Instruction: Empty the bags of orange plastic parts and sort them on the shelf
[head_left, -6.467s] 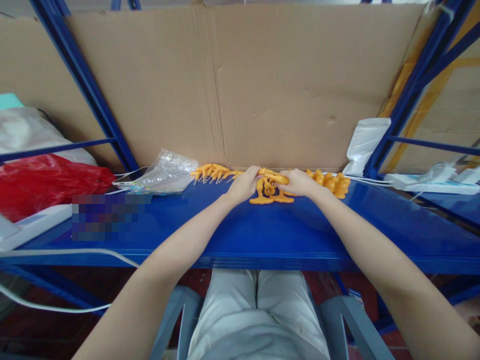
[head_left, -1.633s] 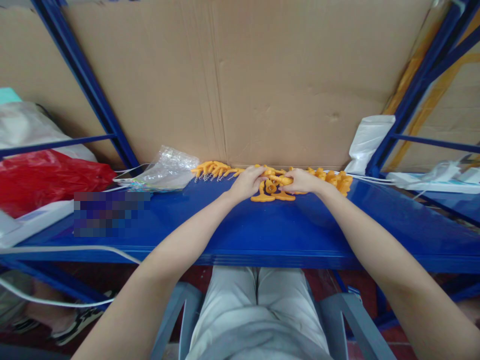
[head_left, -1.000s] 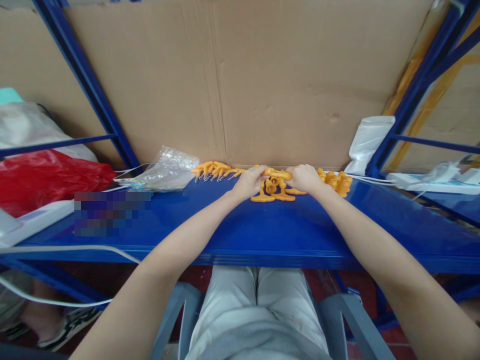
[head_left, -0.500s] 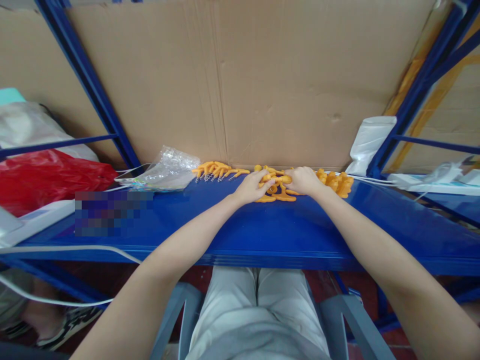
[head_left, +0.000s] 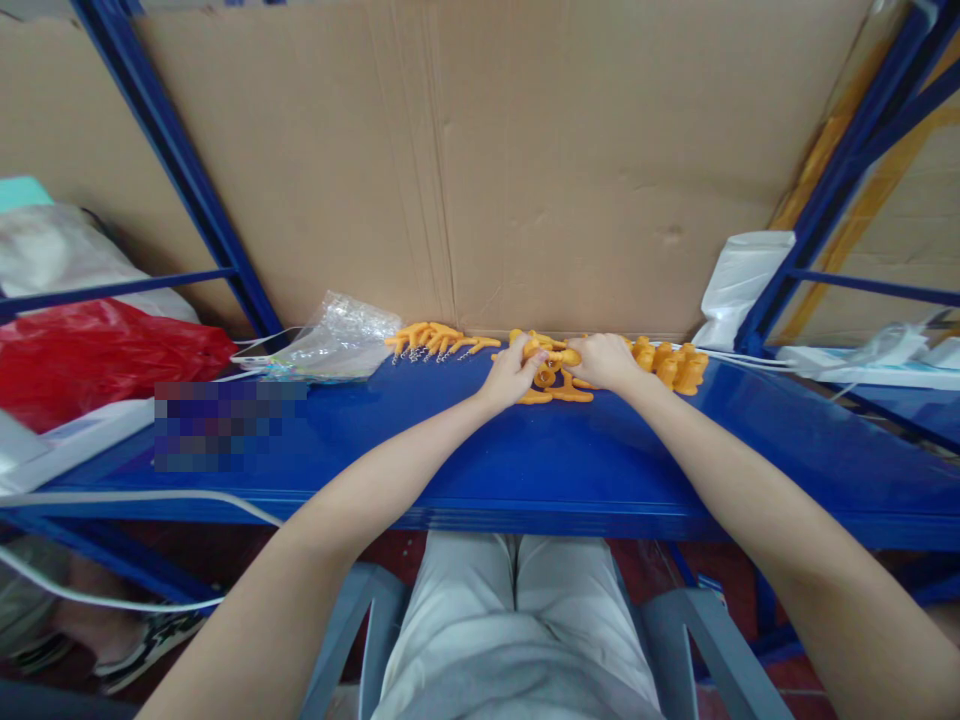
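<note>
My left hand (head_left: 510,374) is closed on the left part of a yellow-orange plastic piece (head_left: 561,357) with a rounded knob. Its exact kind is hard to make out. From the other side my right hand (head_left: 602,361) has its fingers curled around the right end of that piece, and the fingertips are partly hidden. Under and around both hands lie loose orange plastic parts (head_left: 566,393), branched and ring-shaped. To the left is a row of orange branched pieces (head_left: 429,334) with thin silvery twisted bits hanging from them. Right of my right hand stand several chunky orange pieces (head_left: 681,368) in a group.
Everything lies on a blue metal shelf table (head_left: 465,460), backed by a cardboard sheet (head_left: 562,170). A clear plastic bag (head_left: 337,340) is at the left, near a red bag (head_left: 105,345). A white packet (head_left: 744,285) leans by the right post. A person's shoe (head_left: 154,645) shows below left.
My left hand has moved slightly right and turned more upright on the orange piece. My right hand stays almost where it was.
</note>
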